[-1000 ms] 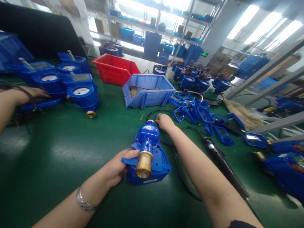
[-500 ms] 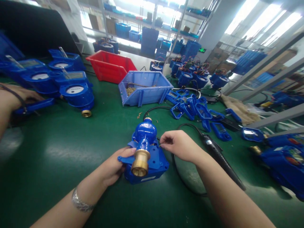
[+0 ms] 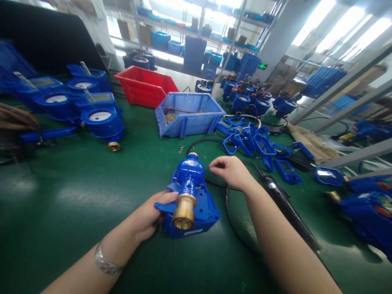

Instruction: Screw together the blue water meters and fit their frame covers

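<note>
In front of me a blue water meter (image 3: pixel 190 183) with brass threaded ends lies face down on the green table. My left hand (image 3: pixel 156 214) is closed around its left side, thumb against the body by a protruding blue tab. My right hand (image 3: pixel 231 173) hovers just right of the meter, apart from it. Its thumb and fingers are pinched together, and whatever may be between them is too small to make out. Beyond the meter are several small brass screws (image 3: pixel 181 149), scattered on the table. A black electric screwdriver (image 3: pixel 288 208) lies to the right of my right forearm.
Behind stand a blue bin (image 3: pixel 196 124) of screws and a red bin (image 3: pixel 134 92). Blue frames (image 3: pixel 261 145) are heaped at right, and more meters (image 3: pixel 102 120) stand at left beside another person's blurred arm (image 3: pixel 15 118). A black cable (image 3: pixel 228 212) loops near the screwdriver.
My right hand has lifted off the meter's right side and moved slightly up and away. My left hand keeps its hold. At left, the other person's hand has shifted.
</note>
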### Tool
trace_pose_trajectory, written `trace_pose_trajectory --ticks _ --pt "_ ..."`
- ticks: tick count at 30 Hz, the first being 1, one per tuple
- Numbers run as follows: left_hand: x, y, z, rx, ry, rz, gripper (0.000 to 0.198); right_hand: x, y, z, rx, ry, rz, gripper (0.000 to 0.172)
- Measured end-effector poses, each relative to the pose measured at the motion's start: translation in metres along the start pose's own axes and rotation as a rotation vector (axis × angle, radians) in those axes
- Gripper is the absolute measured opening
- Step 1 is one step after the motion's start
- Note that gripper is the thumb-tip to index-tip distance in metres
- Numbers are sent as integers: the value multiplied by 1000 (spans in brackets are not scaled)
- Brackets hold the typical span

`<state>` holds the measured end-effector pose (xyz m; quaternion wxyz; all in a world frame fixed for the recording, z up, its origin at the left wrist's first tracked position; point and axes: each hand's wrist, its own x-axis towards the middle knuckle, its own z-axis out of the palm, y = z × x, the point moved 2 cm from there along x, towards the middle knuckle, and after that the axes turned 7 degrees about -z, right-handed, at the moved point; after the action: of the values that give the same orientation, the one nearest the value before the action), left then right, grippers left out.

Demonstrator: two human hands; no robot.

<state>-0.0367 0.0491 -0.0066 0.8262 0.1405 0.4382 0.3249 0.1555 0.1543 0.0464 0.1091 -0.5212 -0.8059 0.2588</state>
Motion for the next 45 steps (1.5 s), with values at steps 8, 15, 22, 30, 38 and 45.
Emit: trace_pose_trajectory --ticks 8,15,22,30,38,45 --pt "1 -1 -3 29 51 -16 20 59 35 39 45 220 188 14" --pt "3 -2 -6 33 -46 -7 20 5 6 14 423 57 114 12" --pt "3 -3 -5 60 -55 -11 19 -86 -18 7 746 -186 124 19" --pt "2 -3 -4 80 -7 -10 21 -82 -24 12 532 -226 120 13" --pt "-4 -4 5 -23 -2 33 20 -57 -5 12 598 -197 57 25" --pt "-4 -12 5 -78 66 70 17 48 22 33 307 132 68 18"
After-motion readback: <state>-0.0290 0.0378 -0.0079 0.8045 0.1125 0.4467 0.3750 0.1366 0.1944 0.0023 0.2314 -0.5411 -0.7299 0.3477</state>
